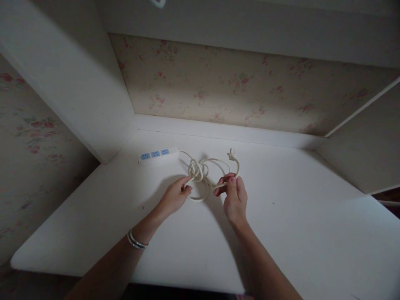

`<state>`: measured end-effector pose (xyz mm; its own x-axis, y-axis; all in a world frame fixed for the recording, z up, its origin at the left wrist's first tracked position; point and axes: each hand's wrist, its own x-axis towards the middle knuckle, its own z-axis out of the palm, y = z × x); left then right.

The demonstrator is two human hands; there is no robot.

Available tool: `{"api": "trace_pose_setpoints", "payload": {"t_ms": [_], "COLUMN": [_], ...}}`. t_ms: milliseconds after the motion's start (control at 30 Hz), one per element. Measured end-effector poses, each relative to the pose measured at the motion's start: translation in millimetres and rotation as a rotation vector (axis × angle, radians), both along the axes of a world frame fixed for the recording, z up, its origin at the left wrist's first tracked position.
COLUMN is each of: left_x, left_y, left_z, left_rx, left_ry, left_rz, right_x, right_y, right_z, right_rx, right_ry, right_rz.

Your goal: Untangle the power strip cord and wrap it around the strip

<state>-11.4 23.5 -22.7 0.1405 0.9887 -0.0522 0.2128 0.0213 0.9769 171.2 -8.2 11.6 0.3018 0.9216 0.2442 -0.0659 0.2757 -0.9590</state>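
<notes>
- Readable text, labels, brands, numbers or signs: none.
- Power strip point(158, 154): the body and its blue socket faces point(155, 154) show no legible marking.
- Plug point(231, 156): too small for any marking to be read.
- Pale shape point(159, 3) at the top edge: cut off, illegible.

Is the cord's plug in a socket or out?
Out: the plug shows bare prongs and stands free beyond the right hand, which grips the cord, apart from the power strip.
</notes>
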Motion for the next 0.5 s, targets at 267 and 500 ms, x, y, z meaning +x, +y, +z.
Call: {"api": "trace_pose_setpoints", "payload": {"t_ms": [267,500], "left_x": [-8,-8], "left_y": [-4,-3], "left_z": [16.8,14.5], "left_rx": [-0.336,-0.347], "left_ry": [-0.427,-0.541], "left_rz": [0.09,0.01], "right_x": [12,29], "right_y": [13,26], "right_z": [7.3,5.6], "right_rx": [0.146,0.133], "right_ry": [0.249,0.441], "right_rz": [-0.186,-0.28]}}
